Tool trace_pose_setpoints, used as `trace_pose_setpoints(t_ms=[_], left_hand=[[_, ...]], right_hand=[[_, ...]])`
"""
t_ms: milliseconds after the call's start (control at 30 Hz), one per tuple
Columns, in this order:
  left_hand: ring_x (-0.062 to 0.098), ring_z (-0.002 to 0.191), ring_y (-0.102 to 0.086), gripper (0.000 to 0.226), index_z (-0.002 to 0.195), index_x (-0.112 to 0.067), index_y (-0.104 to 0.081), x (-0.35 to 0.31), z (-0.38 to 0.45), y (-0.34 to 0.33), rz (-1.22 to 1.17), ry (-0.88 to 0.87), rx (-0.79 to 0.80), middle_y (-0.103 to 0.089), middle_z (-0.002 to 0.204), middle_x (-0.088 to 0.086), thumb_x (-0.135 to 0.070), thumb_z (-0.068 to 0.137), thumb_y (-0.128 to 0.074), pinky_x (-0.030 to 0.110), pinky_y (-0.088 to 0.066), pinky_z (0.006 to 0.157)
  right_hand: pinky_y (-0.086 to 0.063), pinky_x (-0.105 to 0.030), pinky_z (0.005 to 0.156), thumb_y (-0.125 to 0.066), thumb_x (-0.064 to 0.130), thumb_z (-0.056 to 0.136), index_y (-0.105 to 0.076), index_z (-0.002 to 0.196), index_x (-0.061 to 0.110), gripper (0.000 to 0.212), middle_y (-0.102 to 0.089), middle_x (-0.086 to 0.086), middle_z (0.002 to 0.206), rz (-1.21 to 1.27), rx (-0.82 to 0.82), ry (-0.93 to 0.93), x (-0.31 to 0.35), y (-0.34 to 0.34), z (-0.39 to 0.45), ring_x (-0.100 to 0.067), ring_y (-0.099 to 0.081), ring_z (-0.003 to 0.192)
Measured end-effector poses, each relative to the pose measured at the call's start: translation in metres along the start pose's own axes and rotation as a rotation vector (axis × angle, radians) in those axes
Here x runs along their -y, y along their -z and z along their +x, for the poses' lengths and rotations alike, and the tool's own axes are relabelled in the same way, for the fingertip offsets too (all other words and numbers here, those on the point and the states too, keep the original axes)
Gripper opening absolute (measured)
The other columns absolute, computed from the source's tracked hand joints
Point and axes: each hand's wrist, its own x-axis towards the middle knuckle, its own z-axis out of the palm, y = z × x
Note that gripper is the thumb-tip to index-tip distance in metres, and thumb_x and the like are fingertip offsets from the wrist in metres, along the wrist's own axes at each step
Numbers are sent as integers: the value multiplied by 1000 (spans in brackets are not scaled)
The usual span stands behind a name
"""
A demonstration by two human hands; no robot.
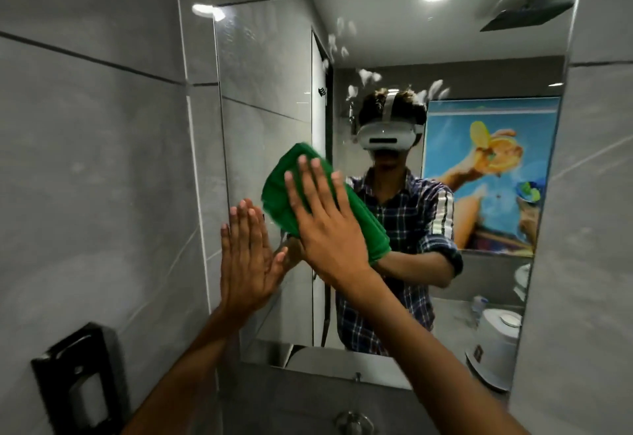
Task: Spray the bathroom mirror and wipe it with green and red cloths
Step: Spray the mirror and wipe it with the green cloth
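Observation:
The bathroom mirror (274,98) hangs on a grey tiled wall, with white foam spray blotches (366,76) across its upper middle. My right hand (325,225) lies flat, fingers spread, pressing a folded green cloth (284,181) against the glass at mid-height. My left hand (246,256) rests flat on the mirror's left edge, fingers together, holding nothing. No red cloth or spray bottle is in view.
A black soap dispenser (78,379) is fixed to the wall at lower left. A chrome tap (352,419) sits below the mirror. The mirror reflects a person, a colourful poster and a white bin.

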Motion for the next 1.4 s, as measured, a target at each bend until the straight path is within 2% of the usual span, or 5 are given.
trace_pose_setpoints(t_ms=[133,433,900,1233,1400], left_hand=[[40,161,-6,80,163,-4,5,-4,5,12,-54,-7,28,-5,172,25,-53,103,-17,56,-9,130],[31,163,3,83,163,-7,8,-6,11,10,-73,9,-12,7,174,17,-55,101,-18,48,0,131],[38,159,-11,79,164,-7,6,-8,18,25,-82,-22,42,-5,171,26,-53,104,-18,42,3,132],[33,163,-5,83,163,0,-8,-13,59,25,-31,48,40,-1,174,18,-55,101,-15,47,-4,133],[34,162,-6,81,162,2,-12,-13,58,22,-14,30,-4,-3,174,19,-52,101,-18,46,-1,133]], right_hand=[[-1,-51,130,-60,18,90,-11,166,8,90,3,-18,173,-85,51,136,-72,13,-66,-33,2,162],[-10,-55,129,-51,41,95,-14,164,9,84,-16,-25,171,39,-461,-1208,-151,64,32,-43,-15,159],[8,-50,130,-43,27,100,-1,166,11,79,9,-17,174,78,111,189,-3,2,48,-33,14,161],[-10,-55,131,-59,33,96,-4,165,15,91,-7,-22,173,6,-417,-1020,-170,77,57,-40,-8,161],[-12,-57,129,-55,36,98,-18,164,5,81,-18,-27,169,-4,-476,-1085,-133,84,154,-44,-18,158]])
